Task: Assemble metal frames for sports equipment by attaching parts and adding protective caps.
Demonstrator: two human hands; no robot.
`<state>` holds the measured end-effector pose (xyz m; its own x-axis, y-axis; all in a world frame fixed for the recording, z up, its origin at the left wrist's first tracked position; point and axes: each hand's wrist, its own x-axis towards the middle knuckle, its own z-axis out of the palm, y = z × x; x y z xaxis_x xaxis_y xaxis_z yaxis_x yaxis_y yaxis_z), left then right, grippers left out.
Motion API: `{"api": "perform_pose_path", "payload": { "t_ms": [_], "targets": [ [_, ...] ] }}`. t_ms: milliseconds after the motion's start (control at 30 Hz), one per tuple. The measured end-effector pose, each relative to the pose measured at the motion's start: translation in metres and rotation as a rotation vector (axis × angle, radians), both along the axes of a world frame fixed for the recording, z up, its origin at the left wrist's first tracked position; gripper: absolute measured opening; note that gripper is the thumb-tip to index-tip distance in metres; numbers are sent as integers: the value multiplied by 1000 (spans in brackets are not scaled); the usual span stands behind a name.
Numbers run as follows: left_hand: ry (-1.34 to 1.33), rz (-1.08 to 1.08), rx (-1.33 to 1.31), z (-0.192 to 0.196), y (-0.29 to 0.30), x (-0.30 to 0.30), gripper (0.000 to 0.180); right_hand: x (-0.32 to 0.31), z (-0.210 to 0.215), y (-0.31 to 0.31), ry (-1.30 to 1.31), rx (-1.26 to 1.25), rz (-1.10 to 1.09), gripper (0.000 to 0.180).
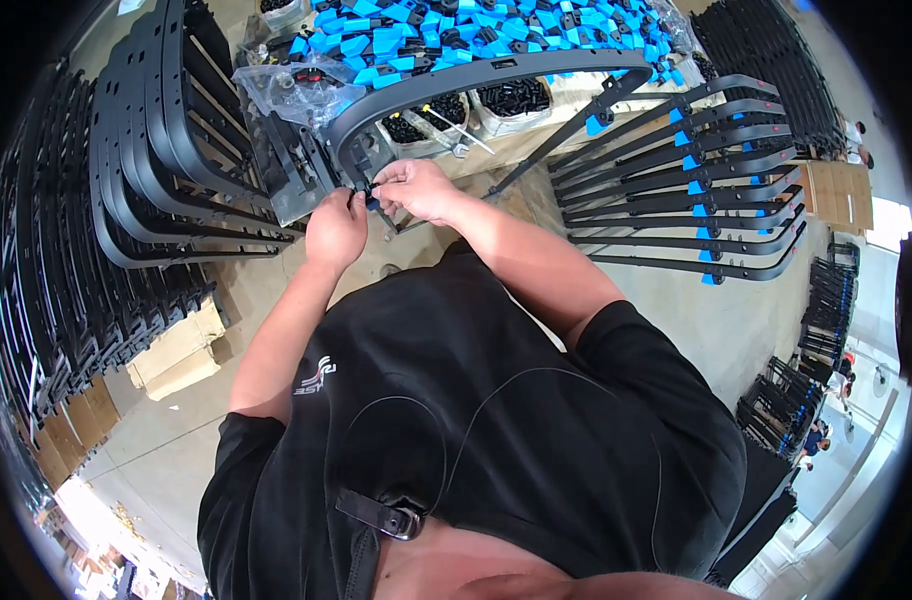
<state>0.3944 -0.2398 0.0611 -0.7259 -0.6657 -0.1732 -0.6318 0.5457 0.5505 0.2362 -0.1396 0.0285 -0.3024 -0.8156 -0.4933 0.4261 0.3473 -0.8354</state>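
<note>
Two hands, our left hand [336,228] and right hand [416,190], meet at one small blue-and-black piece [372,202].
We pinch it between the fingertips of both hands, at 2 o'clock from our left palm and 9 o'clock from our right; neither hand looks nearer, and its long axis is too covered to tell. Just beyond it, a bent black tubular frame [566,62] arches past 12 o'clock, its long axis between half past eight and half past two. At 10 o'clock sits a metal fixture [294,182]. Toward 1 and 2 o'clock we have two white tubs [511,124] of small black parts, and past them a heap of blue and black clips [386,42] on the desk [571,96].
</note>
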Motion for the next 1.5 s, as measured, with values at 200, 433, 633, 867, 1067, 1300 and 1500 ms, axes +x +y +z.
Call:
{"api": "perform_pose_path", "payload": {
  "t_ms": [200, 433, 633, 867, 1067, 1300, 1500],
  "targets": [
    [-153, -140, -27, 11, -7, -8, 37, -11, -15, -5, 114, 47, 110, 26],
    [-116, -141, -44, 5, -8, -6, 36, -11, -2, -2, 618, -64, 239, 23],
    [-139, -135, -53, 8, -7, -8, 37, -20, 3, -6, 738, -100, 314, 25],
    [-192, -140, -43, 12, -6, -11, 38, -22, -10, -12, -101, 107, 240, 23],
    [-222, -159, -43, 12, -6, -13, 37, -2, 0, -16, -71, 192, 74, 26],
    [-232, -162, -61, 16, -3, -15, 36, 0, -13, -14, 71, 106, 95, 27],
    [-237, -162, -72, 11, -5, -13, 37, -3, -12, -7, -63, -47, 16, 15]
  ]
}}
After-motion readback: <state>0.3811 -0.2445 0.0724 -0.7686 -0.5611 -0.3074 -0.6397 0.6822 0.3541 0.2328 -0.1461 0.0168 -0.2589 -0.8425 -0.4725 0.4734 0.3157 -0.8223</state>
